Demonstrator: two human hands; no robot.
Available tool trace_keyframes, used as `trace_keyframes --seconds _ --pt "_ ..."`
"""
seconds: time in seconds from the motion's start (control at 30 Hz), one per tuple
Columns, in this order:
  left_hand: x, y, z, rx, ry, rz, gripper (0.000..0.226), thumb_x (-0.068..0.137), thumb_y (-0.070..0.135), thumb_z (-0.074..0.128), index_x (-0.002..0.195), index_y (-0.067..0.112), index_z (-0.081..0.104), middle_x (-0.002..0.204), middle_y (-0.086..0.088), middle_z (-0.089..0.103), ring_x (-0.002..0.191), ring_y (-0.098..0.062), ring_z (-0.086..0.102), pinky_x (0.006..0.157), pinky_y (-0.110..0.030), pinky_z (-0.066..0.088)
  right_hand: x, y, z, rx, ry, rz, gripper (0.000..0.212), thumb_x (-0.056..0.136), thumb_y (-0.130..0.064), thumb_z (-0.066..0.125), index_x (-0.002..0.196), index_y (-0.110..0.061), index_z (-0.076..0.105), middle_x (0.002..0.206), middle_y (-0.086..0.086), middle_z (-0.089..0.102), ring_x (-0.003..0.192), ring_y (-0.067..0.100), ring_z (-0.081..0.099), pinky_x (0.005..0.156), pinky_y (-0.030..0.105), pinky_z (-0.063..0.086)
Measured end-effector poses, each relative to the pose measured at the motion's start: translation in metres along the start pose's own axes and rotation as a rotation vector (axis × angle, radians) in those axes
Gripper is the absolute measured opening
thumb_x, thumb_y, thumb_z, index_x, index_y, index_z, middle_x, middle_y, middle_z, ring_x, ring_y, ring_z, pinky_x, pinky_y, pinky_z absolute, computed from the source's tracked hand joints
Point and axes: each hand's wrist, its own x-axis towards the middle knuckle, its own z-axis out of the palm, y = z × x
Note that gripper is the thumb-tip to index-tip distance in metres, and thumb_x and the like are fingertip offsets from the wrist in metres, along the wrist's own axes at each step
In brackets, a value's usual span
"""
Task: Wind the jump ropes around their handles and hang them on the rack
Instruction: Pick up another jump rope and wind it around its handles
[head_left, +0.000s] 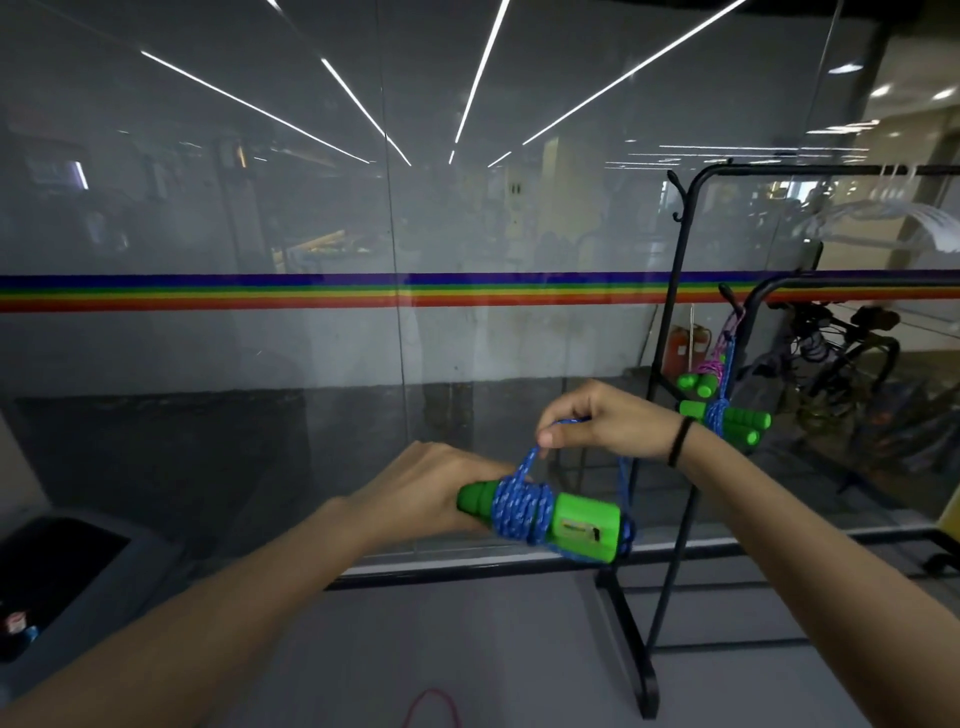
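Green handles (587, 525); speckled blue rope (519, 506); black rack (675, 312).

Floor (467, 649): pale grey and smooth, meeting a glass wall at a dark bottom rail.
Rack (670, 364): black metal frame standing on the floor at right, its flat foot bars resting on the grey.
On the rack: two wound rope bundles (727, 410) with green handles hang from a hook.
Red loop (434, 706): thin cord lying on the floor near the bottom edge.
Bin (57, 577): dark, at lower left.
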Motion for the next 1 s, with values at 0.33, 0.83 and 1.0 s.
trace_keyframes --seconds 0.33,0.83,1.0 --pt "0.012 0.008 0.006 -1.037 0.646 -0.491 0.027 0.06 0.003 0.083 0.08 0.016 0.07 0.071 0.003 0.073 0.066 -0.012 0.065 0.065 -0.026 0.054 -0.01 0.034 0.052 0.54 0.205 0.132 0.03 0.097 -0.023 0.036 0.074 -0.013 0.052 0.046 -0.013 0.03 0.039 0.001 0.023 0.039 0.011 0.021" --pt "0.003 0.005 0.024 0.226 -0.122 -0.349 0.058 0.073 0.04 0.068 0.126 0.039 0.045 0.112 0.001 0.066 0.104 -0.023 0.061 0.078 -0.028 0.043 -0.025 -0.058 -0.001 -0.847 -0.102 -0.028 0.025 0.09 -0.042 0.049 0.1 -0.028 0.066 0.096 -0.009 0.069 0.086 0.007 0.059 0.075 0.026 0.041" --pt "-0.006 0.016 0.009 -0.065 -0.133 -0.105 0.042 0.065 0.035 0.074 0.101 0.031 0.053 0.081 0.004 0.065 0.07 -0.008 0.057 0.066 -0.027 0.046 -0.009 -0.005 -0.02 -0.16 -0.046 -0.032 0.014 0.084 -0.033 0.059 0.08 -0.022 0.068 0.065 -0.016 0.06 0.062 -0.004 0.053 0.066 0.015 0.042"
